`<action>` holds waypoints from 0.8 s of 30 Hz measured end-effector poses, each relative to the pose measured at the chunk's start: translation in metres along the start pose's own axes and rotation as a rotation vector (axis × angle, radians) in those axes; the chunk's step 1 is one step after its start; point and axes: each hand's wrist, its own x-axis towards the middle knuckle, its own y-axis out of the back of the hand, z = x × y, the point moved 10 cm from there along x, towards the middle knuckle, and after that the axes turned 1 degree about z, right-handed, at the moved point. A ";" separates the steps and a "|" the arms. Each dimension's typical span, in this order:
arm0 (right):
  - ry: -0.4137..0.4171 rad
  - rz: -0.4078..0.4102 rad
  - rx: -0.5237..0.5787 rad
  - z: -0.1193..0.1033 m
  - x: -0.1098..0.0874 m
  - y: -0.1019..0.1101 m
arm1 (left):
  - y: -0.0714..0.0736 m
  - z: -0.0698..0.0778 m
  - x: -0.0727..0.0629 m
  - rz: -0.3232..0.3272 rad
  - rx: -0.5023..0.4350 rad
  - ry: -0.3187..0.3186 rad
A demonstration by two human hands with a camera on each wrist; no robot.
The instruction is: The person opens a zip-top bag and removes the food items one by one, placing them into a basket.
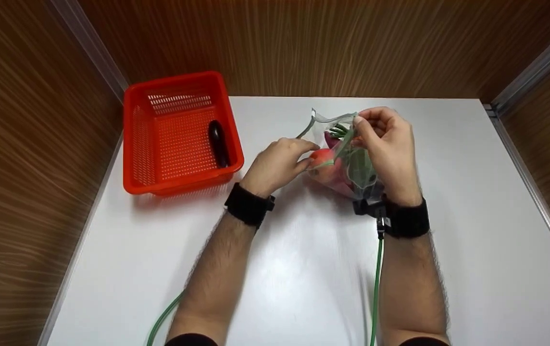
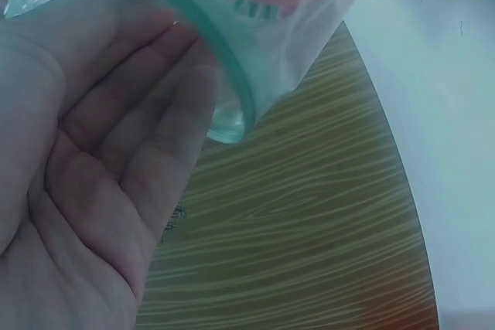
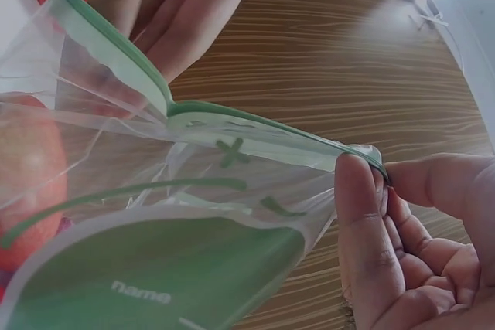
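Observation:
A clear zip bag [image 1: 362, 168] with green edging and a green label panel stands on the white table, its mouth spread. Inside it lie a red-orange round fruit or vegetable [image 1: 322, 156] and a purple item with green stems [image 1: 333, 138]; other contents are hard to make out. My right hand [image 1: 390, 144] pinches the bag's rim between thumb and finger. On the opposite side, my left hand [image 1: 280, 161] reaches to the mouth, its loosely bent fingers [image 2: 166, 141] at the opening, partly hidden behind the green rim in the left wrist view.
A red perforated basket [image 1: 179, 180] stands on the left of the white table [image 1: 304, 269], with a dark eggplant [image 1: 218, 144] along its right side. Wood-grain panels [image 1: 284, 48] enclose the table. Green cables [image 1: 376, 288] run from the wrist bands.

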 end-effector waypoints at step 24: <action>0.035 -0.090 -0.048 -0.020 -0.014 -0.014 | -0.021 0.003 -0.001 -0.095 -0.008 0.012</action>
